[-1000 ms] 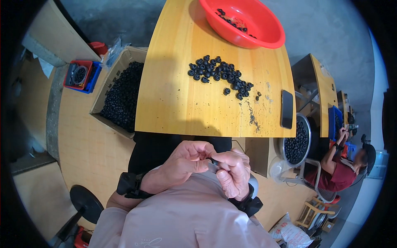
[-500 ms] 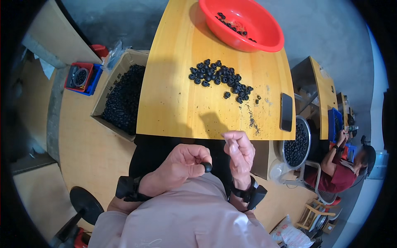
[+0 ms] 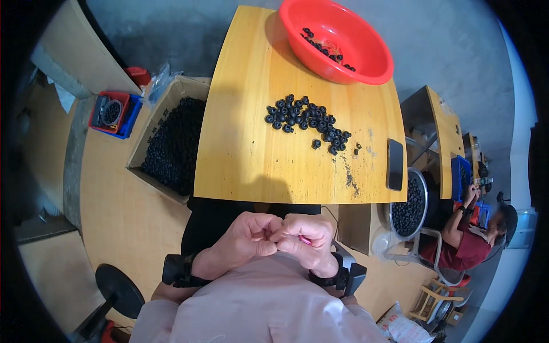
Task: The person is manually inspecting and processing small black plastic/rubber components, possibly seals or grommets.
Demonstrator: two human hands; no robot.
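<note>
In front of my shirt, just below the table's near edge, my left hand (image 3: pixel 246 237) and my right hand (image 3: pixel 307 240) meet, with fingertips pinched together. Half a second ago the left fingers held a small round black part; the fingers now hide it. A bit of something small and pink (image 3: pixel 305 240) shows inside my curled right hand; its kind cannot be made out. On the yellow wooden table (image 3: pixel 246 171) ahead lies a loose pile of the same black, knob-like parts (image 3: pixel 303 117), with dark crumbs to its right.
A red basin (image 3: pixel 366 71) with a few black parts stands at the table's far end. A phone (image 3: pixel 395 164) lies by the right edge. Left is a cardboard box (image 3: pixel 150 120) full of black parts; right, a metal bowl (image 3: pixel 422 214) of them. A co-worker (image 3: pixel 460 243) sits far right.
My right hand has come down and left to meet the left hand. The black part in my left fingers has gone out of sight. The table sits slightly lower in view.
</note>
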